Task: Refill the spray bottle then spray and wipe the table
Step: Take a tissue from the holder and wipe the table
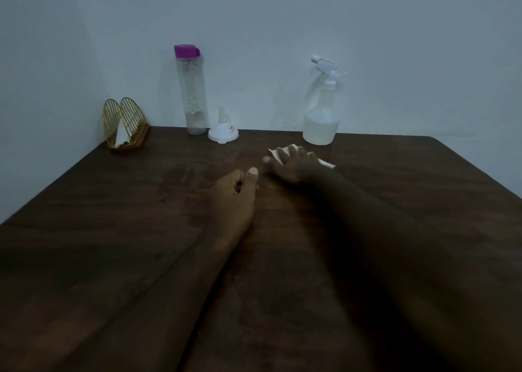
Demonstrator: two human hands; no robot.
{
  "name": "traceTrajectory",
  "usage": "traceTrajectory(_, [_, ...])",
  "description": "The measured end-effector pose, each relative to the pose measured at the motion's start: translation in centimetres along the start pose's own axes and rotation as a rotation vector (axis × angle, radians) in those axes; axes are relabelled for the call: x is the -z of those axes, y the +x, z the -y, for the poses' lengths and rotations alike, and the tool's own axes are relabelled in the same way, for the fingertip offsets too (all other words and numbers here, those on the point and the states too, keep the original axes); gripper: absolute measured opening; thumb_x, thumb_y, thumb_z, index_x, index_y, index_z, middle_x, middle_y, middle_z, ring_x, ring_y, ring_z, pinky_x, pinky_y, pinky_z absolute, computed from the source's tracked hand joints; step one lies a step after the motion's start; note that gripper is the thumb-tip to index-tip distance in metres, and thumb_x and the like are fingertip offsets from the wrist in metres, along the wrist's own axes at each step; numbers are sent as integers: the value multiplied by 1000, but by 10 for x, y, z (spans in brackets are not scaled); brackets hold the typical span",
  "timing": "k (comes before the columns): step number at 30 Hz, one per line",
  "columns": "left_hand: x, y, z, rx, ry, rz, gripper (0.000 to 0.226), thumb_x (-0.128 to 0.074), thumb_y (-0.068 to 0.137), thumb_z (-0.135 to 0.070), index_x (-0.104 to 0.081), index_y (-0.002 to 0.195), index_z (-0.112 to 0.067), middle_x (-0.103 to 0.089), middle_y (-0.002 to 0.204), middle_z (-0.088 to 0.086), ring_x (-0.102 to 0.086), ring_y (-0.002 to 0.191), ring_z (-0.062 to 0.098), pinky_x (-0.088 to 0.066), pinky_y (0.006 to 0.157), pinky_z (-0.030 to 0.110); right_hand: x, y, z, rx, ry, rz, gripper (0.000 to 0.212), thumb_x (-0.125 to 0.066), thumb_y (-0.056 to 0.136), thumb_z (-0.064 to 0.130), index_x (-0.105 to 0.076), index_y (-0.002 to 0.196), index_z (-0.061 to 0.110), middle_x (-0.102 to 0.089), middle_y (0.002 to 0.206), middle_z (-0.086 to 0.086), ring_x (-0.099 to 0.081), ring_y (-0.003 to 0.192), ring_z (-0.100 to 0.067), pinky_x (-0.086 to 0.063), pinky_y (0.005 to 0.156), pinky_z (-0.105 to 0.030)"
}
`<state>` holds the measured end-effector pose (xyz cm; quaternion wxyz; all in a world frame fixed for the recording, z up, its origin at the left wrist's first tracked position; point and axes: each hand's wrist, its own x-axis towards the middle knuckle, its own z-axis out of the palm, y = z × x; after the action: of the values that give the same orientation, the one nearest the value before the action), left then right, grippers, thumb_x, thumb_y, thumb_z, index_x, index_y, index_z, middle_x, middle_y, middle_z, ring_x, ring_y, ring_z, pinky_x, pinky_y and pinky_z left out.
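The clear spray bottle (322, 117) with a white trigger head stands at the table's far edge on the right, partly filled with liquid. My right hand (293, 165) lies flat just in front of it, fingers spread, pressing a white tissue (278, 153) onto the dark wooden table (113, 230). My left hand (236, 193) rests on the table beside it, curled into a loose fist with the thumb up and nothing in it. A tall clear water bottle (192, 89) with a purple cap stands at the back. A white funnel (223, 130) sits upside down next to it.
A gold wire napkin holder (124, 124) with one tissue in it stands at the back left corner. A pale wall runs right behind the table's far edge. The table's right edge slants away at the right.
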<state>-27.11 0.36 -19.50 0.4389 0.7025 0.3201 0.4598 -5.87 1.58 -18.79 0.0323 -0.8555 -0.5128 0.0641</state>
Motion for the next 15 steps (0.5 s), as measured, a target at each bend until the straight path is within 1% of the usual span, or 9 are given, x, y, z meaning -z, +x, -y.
traceTrajectory(2, [1,-2,0,-11,0,-11,42,-54,96,-41,-58,63,-15,-53,51,-10,-45,47,2,-38,53,28,-4,16,17,23,28,9,93,-5,81,83,-9,156,29,-1,165,-7,3,152,-26,1,120,-51])
traceTrajectory(4, [1,-1,0,-18,-1,-8,42,-54,96,-39,-58,64,-13,-54,51,-11,-44,46,1,-37,51,25,-3,35,20,6,38,4,93,-3,80,82,-9,156,30,-1,165,-7,3,152,-26,1,119,-51])
traceTrajectory(7, [-1,1,2,-15,-17,0,44,-54,97,-38,-58,66,-7,-53,49,-12,-43,44,-2,-36,47,16,0,59,19,-74,61,-10,91,-3,81,82,-9,156,31,-1,165,-9,3,152,-29,3,119,-50])
traceTrajectory(11, [-2,1,5,-17,-63,-7,47,-54,97,-37,-55,65,-4,-52,47,-13,-42,43,-2,-33,46,15,7,80,20,-157,58,-13,87,-8,85,80,-10,157,30,-1,165,-12,2,151,-31,2,119,-51])
traceTrajectory(13, [-1,2,3,-10,-58,-2,46,-53,97,-38,-55,65,-6,-53,48,-13,-42,43,-2,-34,47,17,11,80,31,-110,20,7,79,-9,90,73,-9,156,30,-2,165,-10,1,151,-32,0,120,-54])
traceTrajectory(15, [0,2,1,-4,-63,-16,42,-52,97,-38,-56,64,-12,-53,49,-13,-43,44,-1,-35,49,20,12,71,53,83,-66,31,69,-11,95,65,-11,155,31,-7,165,-7,-3,151,-33,-5,118,-59])
